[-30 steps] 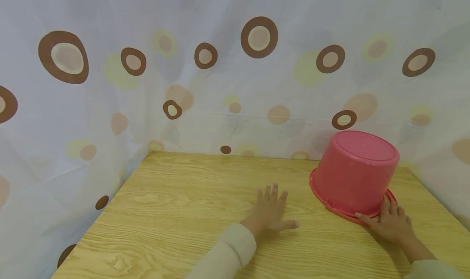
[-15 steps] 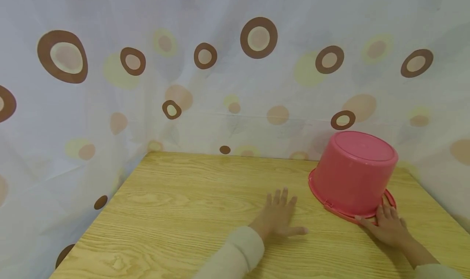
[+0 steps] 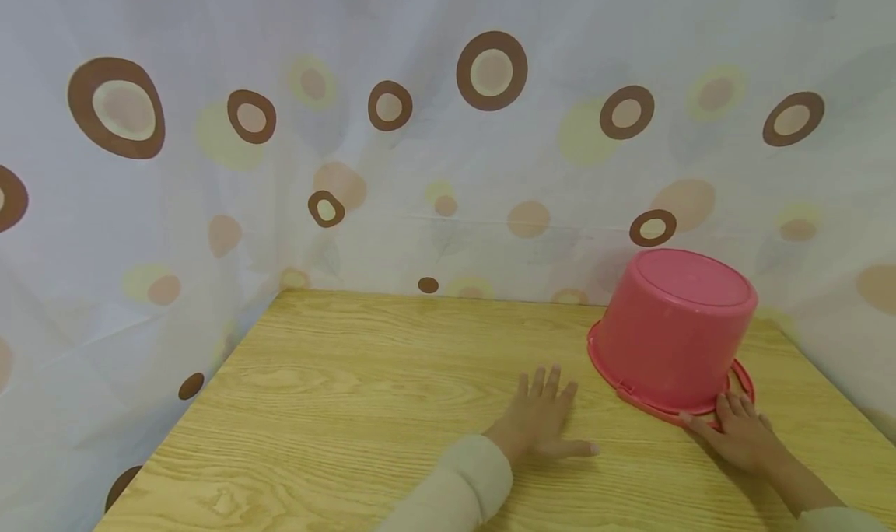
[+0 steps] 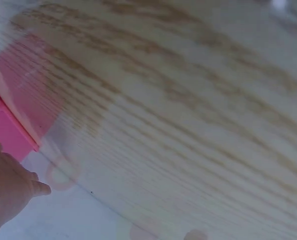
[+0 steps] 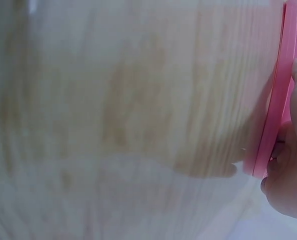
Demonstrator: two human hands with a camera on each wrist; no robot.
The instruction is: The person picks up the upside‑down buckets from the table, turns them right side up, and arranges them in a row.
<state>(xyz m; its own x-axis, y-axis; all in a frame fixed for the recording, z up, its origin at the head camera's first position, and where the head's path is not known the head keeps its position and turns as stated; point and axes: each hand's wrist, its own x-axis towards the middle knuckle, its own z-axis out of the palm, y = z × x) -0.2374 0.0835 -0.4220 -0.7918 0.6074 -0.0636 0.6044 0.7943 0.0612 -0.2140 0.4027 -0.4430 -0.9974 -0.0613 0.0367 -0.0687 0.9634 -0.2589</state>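
a pale sheet printed with brown rings [image 3: 434,155] surrounds the yellow wood-grain worktop [image 3: 336,407]. on its right side a round pink plastic bucket [image 3: 675,345] stands upside down, its inside hidden. the right hand [image 3: 743,442], grip uncurled, touches the pink plastic handle [image 3: 647,407]; the left hand [image 3: 540,425] spreads, holding nothing, left of the bucket.

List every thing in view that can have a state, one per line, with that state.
Bucket: upside down on the table.
Handle: lying beside the bucket's rim.
Left hand: fingers spread, holding nothing.
Right hand: touching the handle.
Sheet: hanging behind the table.
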